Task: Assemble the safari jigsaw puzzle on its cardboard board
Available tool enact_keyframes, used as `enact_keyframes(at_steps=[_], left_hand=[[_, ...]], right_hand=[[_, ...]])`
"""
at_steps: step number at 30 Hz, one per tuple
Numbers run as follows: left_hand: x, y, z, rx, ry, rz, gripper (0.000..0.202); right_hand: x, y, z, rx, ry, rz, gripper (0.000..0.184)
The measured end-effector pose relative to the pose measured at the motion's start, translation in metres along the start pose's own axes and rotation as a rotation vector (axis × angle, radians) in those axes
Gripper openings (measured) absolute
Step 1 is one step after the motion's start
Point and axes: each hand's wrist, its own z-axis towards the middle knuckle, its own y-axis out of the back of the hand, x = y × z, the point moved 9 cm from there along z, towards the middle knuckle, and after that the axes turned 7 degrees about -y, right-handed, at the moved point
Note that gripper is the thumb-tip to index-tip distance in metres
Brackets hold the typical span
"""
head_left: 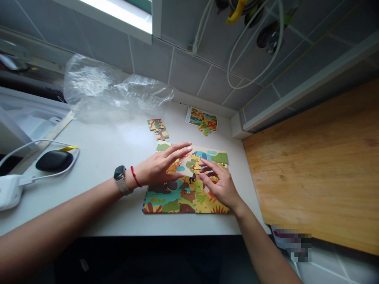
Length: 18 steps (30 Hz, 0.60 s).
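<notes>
1. Hovering palm down over the puzzle [186, 201], the left hand [156, 167] is spread flat, its fingers pointing toward 2 o'clock. Nothing shows pinched in it, and I cannot tell whether it touches the pieces.
2. The right hand [219, 185] sits at the puzzle's 3 o'clock side, fingers curved and apart. No piece shows between them, though its fingertips [203, 177] are right over the pieces.
3. The puzzle lies near the front edge of the bench [112, 215], at 6 o'clock in the view. Its upper part looks partly covered by the hands.
4. Loose pieces [158, 128] lie at 12 o'clock from the puzzle, well clear of it. A printed card [202, 119] lies at 1 o'clock, with a piece at its lower edge.
5. A careless sweep of either hand could knock joined pieces apart, since they appear to lie flat and unfixed.
6. A piece pushed toward 6 o'clock could drop off the bench edge.
7. The plastic bag [115, 88] at 11 o'clock could snag a wrist and drag over the loose pieces.
8. The watch [120, 173] on the left wrist could catch a piece's edge if that arm drops low.
</notes>
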Motion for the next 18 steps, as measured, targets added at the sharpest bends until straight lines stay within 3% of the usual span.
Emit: enact_keyframes(at_steps=[2,8,13,16,18], left_hand=[[-0.004,-0.004,0.0,0.01,-0.019,-0.002,0.092],[-0.01,-0.011,0.0,0.056,-0.073,0.061,0.083],[0.007,0.017,0.003,-0.039,-0.019,0.229,0.044],[0.018,0.035,0.001,-0.116,0.037,0.276,0.046],[0.026,0.045,-0.002,-0.167,0.101,0.281,0.049]], right_hand=[[-0.009,-0.014,0.009,0.036,-0.095,0.098,0.049],[-0.025,-0.029,0.026,0.037,-0.231,0.366,0.036],[-0.039,0.0,0.026,-0.107,-0.299,0.477,0.05],[-0.043,0.009,0.024,-0.104,-0.312,0.481,0.063],[-0.044,0.01,0.027,-0.085,-0.312,0.448,0.059]])
